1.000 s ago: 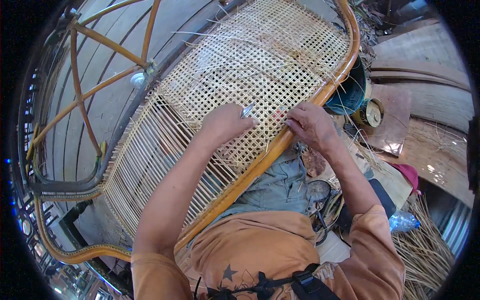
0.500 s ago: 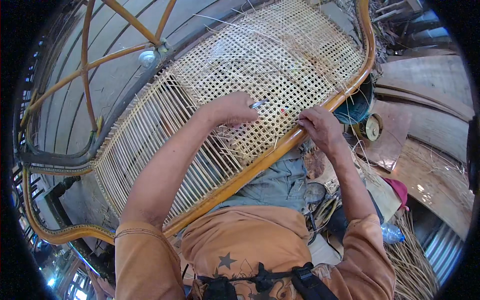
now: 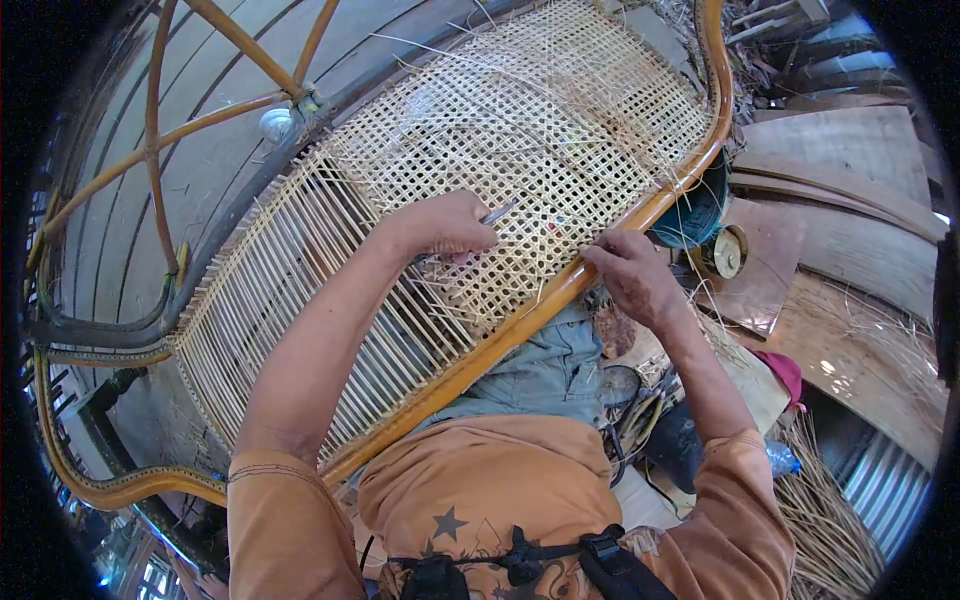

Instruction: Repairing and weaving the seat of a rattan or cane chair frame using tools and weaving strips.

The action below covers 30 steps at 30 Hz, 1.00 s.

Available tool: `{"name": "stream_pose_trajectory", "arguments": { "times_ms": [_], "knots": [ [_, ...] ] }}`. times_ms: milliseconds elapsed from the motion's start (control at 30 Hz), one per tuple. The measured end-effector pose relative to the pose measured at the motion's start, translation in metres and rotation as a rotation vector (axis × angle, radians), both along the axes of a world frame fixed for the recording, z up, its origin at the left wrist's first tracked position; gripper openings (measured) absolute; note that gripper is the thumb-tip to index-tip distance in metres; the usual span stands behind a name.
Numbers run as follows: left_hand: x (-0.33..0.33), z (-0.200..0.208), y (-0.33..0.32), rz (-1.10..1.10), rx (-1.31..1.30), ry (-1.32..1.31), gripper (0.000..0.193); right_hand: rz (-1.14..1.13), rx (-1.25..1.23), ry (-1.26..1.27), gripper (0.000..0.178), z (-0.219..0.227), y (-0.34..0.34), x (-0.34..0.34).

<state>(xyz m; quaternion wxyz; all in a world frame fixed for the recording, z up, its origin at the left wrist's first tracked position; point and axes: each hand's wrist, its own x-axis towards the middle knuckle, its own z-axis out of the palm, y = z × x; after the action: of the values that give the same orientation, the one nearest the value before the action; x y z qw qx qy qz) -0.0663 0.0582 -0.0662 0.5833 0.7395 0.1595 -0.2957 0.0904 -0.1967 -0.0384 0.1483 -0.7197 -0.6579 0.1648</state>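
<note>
A woven cane panel (image 3: pixel 560 110) stretches across a curved, varnished rattan frame (image 3: pixel 450 385) in front of me. Over the weave, my left hand (image 3: pixel 455 222) is closed around a slim grey metal tool (image 3: pixel 500 211), whose narrow end sticks out past the thumb; its exact kind is unclear. At the near rail, my right hand (image 3: pixel 632 268) has its fingers pinched together against the panel's edge. Whatever they grip, perhaps a thin strand, is too small to make out. Parallel unwoven cane strands (image 3: pixel 270 300) fill the panel's left part, and loose strand ends lie over the weave.
Beyond the panel stand crossed rattan poles (image 3: pixel 152 150) and a dark bent pole (image 3: pixel 110 335). To the right are a teal bucket (image 3: pixel 695 215), a round tin (image 3: pixel 730 250), wooden boards (image 3: pixel 850 150), a plastic bottle (image 3: pixel 782 458) and a bundle of cane (image 3: pixel 825 500).
The whole view has shifted slightly, so the panel sits a little further left. Both hands keep nearly the same places on it, the left still holding the metal tool.
</note>
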Motion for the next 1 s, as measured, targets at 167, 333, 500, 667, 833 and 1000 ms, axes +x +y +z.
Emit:
{"name": "stream_pose_trajectory", "arguments": {
  "times_ms": [167, 333, 500, 667, 833, 1000],
  "knots": [
    [-0.001, -0.004, 0.003, -0.019, 0.04, -0.006, 0.026, -0.036, -0.095, -0.181, 0.042, 0.007, 0.003, -0.014],
    [-0.003, 0.005, 0.003, -0.004, 0.035, -0.018, 0.026, -0.07, 0.013, -0.274, 0.044, -0.008, -0.001, -0.014],
    [-0.005, 0.017, 0.001, 0.007, 0.165, -0.056, 0.041, -0.391, 0.257, 0.26, 0.03, -0.005, -0.009, -0.011],
    [-0.032, 0.038, 0.007, 0.137, 0.437, -0.234, 0.04, -0.937, 0.299, 0.501, 0.018, -0.008, -0.069, -0.003],
    [-0.047, 0.092, -0.035, 0.517, 0.242, -0.168, 0.025, -1.149, 0.214, 0.441, 0.015, -0.011, -0.148, -0.012],
    [-0.086, 0.097, -0.085, 0.562, -0.054, 0.101, 0.026, -1.024, -0.061, 0.081, 0.012, -0.024, -0.201, -0.03]
  ]
}}
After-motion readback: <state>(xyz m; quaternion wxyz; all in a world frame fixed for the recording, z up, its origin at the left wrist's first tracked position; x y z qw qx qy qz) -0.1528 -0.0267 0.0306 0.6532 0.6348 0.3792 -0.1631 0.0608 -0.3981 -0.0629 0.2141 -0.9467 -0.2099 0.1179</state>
